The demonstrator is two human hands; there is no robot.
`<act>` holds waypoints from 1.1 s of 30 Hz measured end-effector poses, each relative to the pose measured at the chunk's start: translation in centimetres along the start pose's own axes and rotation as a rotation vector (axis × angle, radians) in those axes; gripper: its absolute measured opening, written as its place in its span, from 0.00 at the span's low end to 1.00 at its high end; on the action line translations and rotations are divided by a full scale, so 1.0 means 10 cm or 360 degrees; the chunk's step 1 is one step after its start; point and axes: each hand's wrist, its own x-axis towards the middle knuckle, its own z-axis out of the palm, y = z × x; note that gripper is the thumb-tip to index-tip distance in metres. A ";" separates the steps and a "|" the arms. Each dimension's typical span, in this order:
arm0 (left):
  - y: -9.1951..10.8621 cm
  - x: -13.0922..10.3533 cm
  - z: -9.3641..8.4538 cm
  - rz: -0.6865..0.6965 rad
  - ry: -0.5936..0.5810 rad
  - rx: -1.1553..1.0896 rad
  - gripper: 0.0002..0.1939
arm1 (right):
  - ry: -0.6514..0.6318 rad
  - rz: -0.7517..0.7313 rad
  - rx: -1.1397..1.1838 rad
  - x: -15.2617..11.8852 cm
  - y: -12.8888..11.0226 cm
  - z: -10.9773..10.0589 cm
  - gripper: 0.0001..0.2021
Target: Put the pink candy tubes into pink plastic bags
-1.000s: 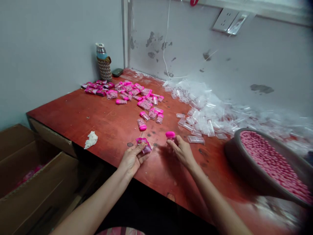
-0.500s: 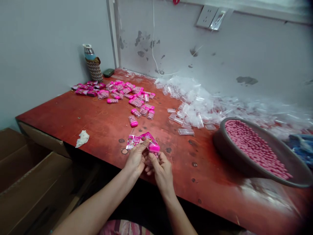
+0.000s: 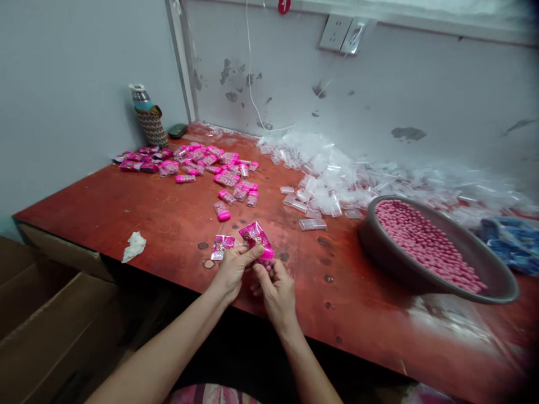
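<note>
Close to the table's front edge, my left hand (image 3: 233,270) pinches a shiny pink printed wrapper (image 3: 254,232) with thumb and fingers. My right hand (image 3: 278,292) is closed around the lower part of a small clear candy bottle (image 3: 266,252), which has a pink cap and pink balls inside. Wrapper and cap meet between the two hands; how far one overlaps the other is hard to see. Flat on the table beyond my left fingers lies a pink and silver packet (image 3: 222,244). A filled bottle (image 3: 222,211) with a pink cap lies farther off.
Several filled bottles (image 3: 227,178) and pink packets (image 3: 133,166) lie at the back left, near a flask (image 3: 151,123) in a knitted cover. Clear empty tubes (image 3: 328,174) are heaped along the wall. A brown basin (image 3: 497,286) of pink balls stands right; crumpled tissue (image 3: 134,247) lies left.
The view has shifted slightly to the right. The pink wrapper now stands more upright above my left thumb, apart from the packet on the table. Both hands keep their grip.
</note>
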 end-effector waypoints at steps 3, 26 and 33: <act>0.02 0.01 -0.02 -0.0065 -0.0101 0.0055 0.13 | -0.0060 0.0036 0.0085 0.01 0.01 -0.01 0.09; 0.01 -0.10 -0.03 -0.0132 -0.0185 0.0308 0.12 | -0.0267 0.0176 0.0239 0.00 0.12 -0.09 0.10; 0.07 -0.11 -0.17 -0.0300 -0.0327 0.0164 0.11 | -0.0294 0.0328 0.0750 -0.11 0.13 -0.05 0.12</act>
